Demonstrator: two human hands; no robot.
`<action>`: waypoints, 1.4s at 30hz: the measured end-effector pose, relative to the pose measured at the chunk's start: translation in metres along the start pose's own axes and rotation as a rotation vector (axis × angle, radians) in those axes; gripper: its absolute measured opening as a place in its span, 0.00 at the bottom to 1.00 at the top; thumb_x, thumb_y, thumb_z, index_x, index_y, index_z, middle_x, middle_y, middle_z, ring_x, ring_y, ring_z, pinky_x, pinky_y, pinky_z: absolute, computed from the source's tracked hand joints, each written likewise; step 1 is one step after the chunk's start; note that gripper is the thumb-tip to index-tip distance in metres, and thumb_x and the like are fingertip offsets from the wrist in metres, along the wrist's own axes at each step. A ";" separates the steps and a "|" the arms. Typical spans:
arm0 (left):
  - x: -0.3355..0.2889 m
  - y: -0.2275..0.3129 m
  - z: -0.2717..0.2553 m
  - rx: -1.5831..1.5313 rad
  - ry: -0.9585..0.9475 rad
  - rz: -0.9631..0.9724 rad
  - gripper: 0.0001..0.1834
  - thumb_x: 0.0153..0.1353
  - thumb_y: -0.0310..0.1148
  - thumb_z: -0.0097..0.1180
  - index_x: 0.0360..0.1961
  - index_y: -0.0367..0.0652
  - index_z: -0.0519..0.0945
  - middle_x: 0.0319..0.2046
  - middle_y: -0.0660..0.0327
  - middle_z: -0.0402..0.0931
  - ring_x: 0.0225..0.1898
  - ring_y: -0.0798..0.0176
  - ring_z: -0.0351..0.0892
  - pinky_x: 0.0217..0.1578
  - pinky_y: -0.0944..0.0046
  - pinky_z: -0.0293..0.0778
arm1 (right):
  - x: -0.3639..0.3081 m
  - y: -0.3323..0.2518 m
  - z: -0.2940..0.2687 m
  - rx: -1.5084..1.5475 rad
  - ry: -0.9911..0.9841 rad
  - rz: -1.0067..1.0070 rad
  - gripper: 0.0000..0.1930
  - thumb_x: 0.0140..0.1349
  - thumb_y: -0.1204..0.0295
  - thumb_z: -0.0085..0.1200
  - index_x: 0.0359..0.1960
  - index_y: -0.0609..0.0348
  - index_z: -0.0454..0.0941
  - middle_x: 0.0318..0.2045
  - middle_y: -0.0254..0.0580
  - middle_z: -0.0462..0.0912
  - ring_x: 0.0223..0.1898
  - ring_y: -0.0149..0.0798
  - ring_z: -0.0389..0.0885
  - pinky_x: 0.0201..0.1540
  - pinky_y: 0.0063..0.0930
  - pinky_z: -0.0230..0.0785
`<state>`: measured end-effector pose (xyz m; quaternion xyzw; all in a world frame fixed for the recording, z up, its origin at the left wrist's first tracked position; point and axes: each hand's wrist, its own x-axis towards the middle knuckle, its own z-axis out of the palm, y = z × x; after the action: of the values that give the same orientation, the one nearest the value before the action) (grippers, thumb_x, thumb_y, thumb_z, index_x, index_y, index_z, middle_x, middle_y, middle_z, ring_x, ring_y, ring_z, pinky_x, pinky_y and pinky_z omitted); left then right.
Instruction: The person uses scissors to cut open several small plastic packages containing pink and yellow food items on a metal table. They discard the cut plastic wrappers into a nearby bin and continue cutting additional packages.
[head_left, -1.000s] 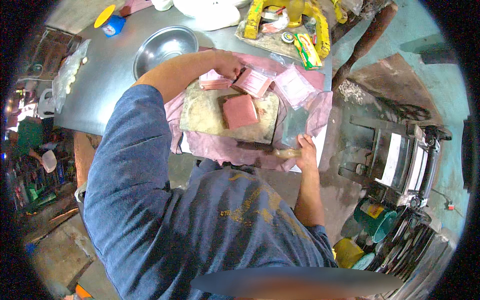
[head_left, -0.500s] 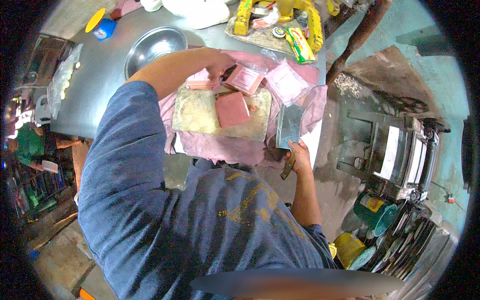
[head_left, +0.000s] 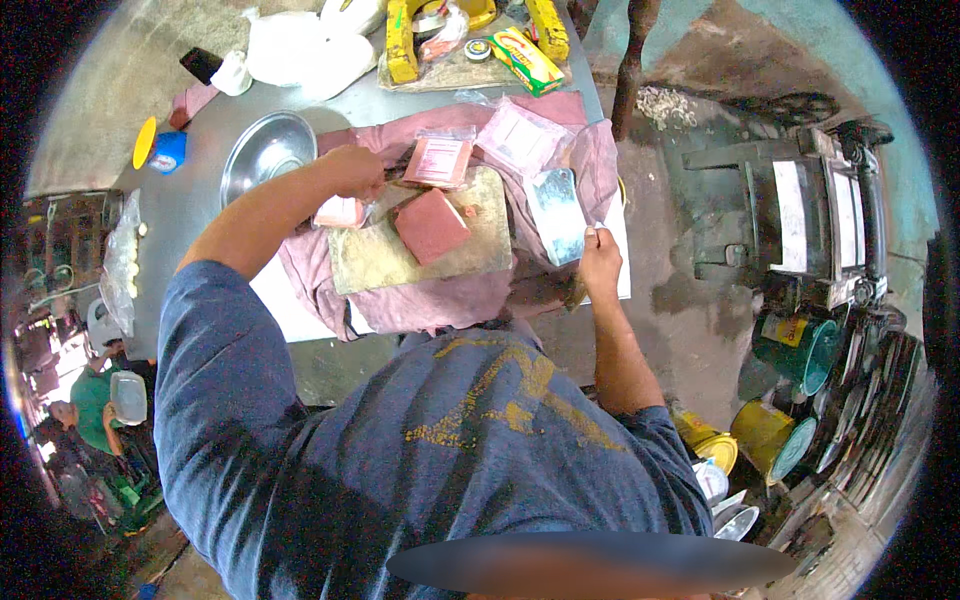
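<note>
Reddish square slab (head_left: pixel 432 227) lay flat near the middle of a worn cutting board (head_left: pixel 352 258), which rested on a mauve cloth (head_left: pixel 405 306) over the metal surface (head_left: pixel 182 208). A small scrap (head_left: pixel 470 211) sat just beside its right edge. The right hand (head_left: pixel 600 262) had its fingers closed around the handle of a broad cleaver (head_left: pixel 557 213), whose blade lay over the cloth, apart from the slab. The left hand (head_left: pixel 360 172) was bent above a packet (head_left: pixel 340 212) at the board's left edge; whether its fingers gripped anything, I could not tell. Two more packets, one pinkish-red (head_left: pixel 440 160) and one paler (head_left: pixel 520 134), lay beyond the board. Handling that left packet appeared to be the step in hand, and moving it called for a secure hold on its plastic, with the cleaver well clear.
</note>
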<state>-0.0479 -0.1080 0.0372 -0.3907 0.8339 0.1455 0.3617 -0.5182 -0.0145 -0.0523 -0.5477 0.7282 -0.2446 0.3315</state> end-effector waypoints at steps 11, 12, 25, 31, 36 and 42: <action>-0.090 0.026 -0.024 -0.178 0.268 -0.185 0.12 0.68 0.41 0.52 0.42 0.45 0.79 0.35 0.48 0.83 0.39 0.41 0.83 0.40 0.43 0.77 | 0.094 -0.027 -0.030 -0.724 0.251 -0.575 0.15 0.62 0.66 0.51 0.49 0.50 0.77 0.44 0.48 0.80 0.47 0.55 0.80 0.47 0.51 0.74; -0.096 0.025 -0.025 -0.203 0.231 -0.251 0.12 0.69 0.41 0.51 0.43 0.45 0.77 0.36 0.47 0.83 0.40 0.41 0.83 0.41 0.42 0.76 | 0.102 -0.022 -0.025 -0.750 0.204 -0.616 0.15 0.62 0.66 0.50 0.50 0.51 0.77 0.46 0.47 0.80 0.49 0.55 0.79 0.48 0.51 0.75; -0.074 0.130 0.138 -2.234 1.219 -1.256 0.20 0.73 0.49 0.46 0.42 0.42 0.77 0.24 0.63 0.72 0.19 0.67 0.70 0.16 0.63 0.64 | 0.105 0.043 -0.063 -0.259 0.247 -0.223 0.15 0.58 0.71 0.58 0.47 0.55 0.76 0.45 0.50 0.83 0.50 0.54 0.80 0.51 0.48 0.72; -0.079 0.145 0.142 -1.965 0.978 -1.155 0.20 0.69 0.52 0.55 0.37 0.45 0.79 0.20 0.68 0.72 0.16 0.71 0.68 0.14 0.69 0.62 | 0.019 -0.022 -0.013 -0.415 -0.144 -0.230 0.28 0.55 0.54 0.67 0.49 0.60 0.72 0.48 0.55 0.79 0.50 0.59 0.79 0.50 0.49 0.74; -0.078 0.141 0.139 -2.060 0.919 -0.897 0.17 0.67 0.47 0.60 0.30 0.44 0.79 0.19 0.68 0.74 0.16 0.72 0.70 0.18 0.69 0.67 | -0.007 -0.034 -0.011 -0.406 -0.081 -0.175 0.37 0.46 0.53 0.74 0.52 0.63 0.71 0.47 0.56 0.78 0.48 0.59 0.79 0.50 0.51 0.73; -0.092 0.161 0.145 -1.925 0.768 -0.839 0.13 0.65 0.40 0.62 0.30 0.42 0.79 0.18 0.65 0.75 0.17 0.70 0.72 0.17 0.66 0.68 | -0.015 -0.026 -0.004 -0.196 -0.149 -0.144 0.25 0.47 0.69 0.74 0.43 0.66 0.74 0.40 0.52 0.80 0.40 0.49 0.79 0.48 0.42 0.72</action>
<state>-0.0588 0.1234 -0.0038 -0.7772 0.2320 0.4666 -0.3529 -0.5021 -0.0072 -0.0280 -0.6449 0.6809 -0.1539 0.3113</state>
